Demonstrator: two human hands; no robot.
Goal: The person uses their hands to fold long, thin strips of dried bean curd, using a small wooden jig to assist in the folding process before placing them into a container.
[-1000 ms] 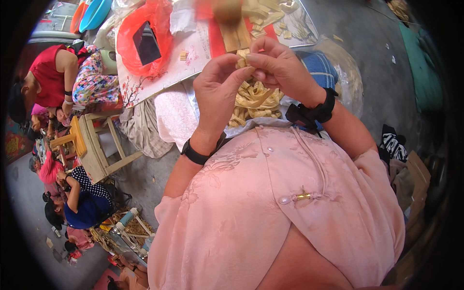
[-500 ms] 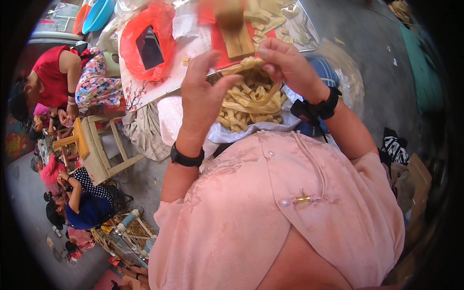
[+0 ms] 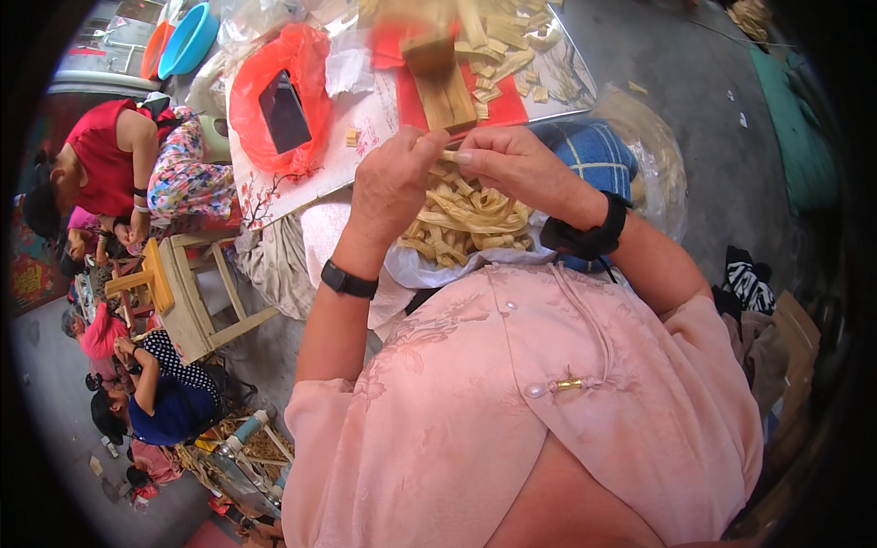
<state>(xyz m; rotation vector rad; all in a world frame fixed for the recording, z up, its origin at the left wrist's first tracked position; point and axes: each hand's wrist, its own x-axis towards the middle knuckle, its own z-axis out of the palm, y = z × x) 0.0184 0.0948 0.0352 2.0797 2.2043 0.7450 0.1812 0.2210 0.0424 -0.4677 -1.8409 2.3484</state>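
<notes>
Both hands meet in front of my chest over a heap of tan, ribbon-like straw strips point(image 3: 475, 219) in a white plastic bag point(image 3: 411, 268). A short bit of pale tan strip point(image 3: 450, 156) shows between my fingertips. My left hand point(image 3: 397, 178) is closed at its end, the thumb and fingers pressed together. My right hand point(image 3: 521, 169) pinches it from the other side with thumb and forefinger. Just beyond the hands, a wooden block point(image 3: 446, 96) rests on a red sheet point(image 3: 502, 110). The upper end of the block is blurred.
Loose tan pieces point(image 3: 502, 64) lie at the table's far right. A dark phone point(image 3: 284, 111) sits on a red plastic bag point(image 3: 245, 100) at left. Blue checked cloth point(image 3: 594, 155) is beside my right hand. Wooden stools point(image 3: 187, 301) and seated people point(image 3: 169, 384) are at left.
My left hand, earlier spread and apart from the strip, has moved in and closed on it. My right hand has shifted down and left, so both hands now meet.
</notes>
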